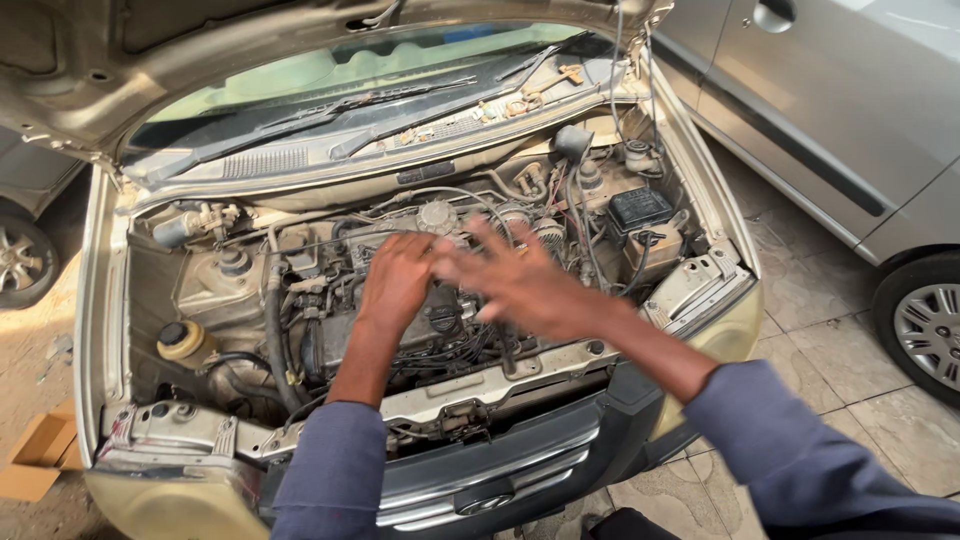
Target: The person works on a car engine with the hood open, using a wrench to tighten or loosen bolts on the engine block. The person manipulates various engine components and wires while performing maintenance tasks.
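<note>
Both my arms reach into the open engine bay of a dusty beige car (100, 300). My left hand (397, 282) rests palm down on top of the engine (330, 335), fingers toward the windscreen. My right hand (520, 280) hovers just right of it over the engine's middle, blurred, fingers spread, holding nothing. A black oil filler cap (442, 320) sits between and below the two hands. Both sleeves are blue-grey.
The raised bonnet (200, 50) overhangs the top. A black fuse box (640, 208) and hoses lie at the right, a yellow-capped reservoir (182, 340) at the left. A silver car (830, 110) stands to the right on tiled floor. A cardboard box (40, 455) lies at lower left.
</note>
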Tool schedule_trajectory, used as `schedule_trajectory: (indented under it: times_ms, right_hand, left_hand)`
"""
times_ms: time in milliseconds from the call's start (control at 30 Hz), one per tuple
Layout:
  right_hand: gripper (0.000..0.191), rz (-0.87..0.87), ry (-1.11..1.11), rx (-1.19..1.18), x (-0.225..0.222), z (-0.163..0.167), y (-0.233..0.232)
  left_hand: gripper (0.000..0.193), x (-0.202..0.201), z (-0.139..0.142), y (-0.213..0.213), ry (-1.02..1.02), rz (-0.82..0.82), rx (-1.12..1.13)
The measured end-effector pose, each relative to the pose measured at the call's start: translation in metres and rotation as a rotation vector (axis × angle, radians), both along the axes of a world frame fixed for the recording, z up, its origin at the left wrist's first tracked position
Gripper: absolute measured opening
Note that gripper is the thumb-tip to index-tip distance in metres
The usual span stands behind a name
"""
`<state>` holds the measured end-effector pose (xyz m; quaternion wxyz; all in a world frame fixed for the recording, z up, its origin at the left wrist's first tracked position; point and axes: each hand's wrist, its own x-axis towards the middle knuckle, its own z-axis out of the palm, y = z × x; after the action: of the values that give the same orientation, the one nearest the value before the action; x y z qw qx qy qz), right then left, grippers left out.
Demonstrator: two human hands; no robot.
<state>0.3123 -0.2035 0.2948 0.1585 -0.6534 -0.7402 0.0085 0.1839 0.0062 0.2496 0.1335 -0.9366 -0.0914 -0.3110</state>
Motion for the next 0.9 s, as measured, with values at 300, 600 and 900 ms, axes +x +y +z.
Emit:
schedule_trajectory:
  times_ms: [300,600,900]
  right_hand:
    - [0.057,-0.231,-0.031,-0.138,0.096,0.003,0.022]
    - [0.052,-0.372,0.027,-0.542,0.106,-0.025,0.112]
    - [0.073,-0.350,-0.122,-0.466,0.033,0.012,0.095]
  left_hand:
    - [0.023,-0.010,0.003,-0.064,-0.035,0.144,-0.080]
    - [0.046,-0.025,0.028,-0.150,0.125,0.342,-0.427]
    - [0.048,0.024,-0.012,-0.187,-0.147,-0.141,-1.505]
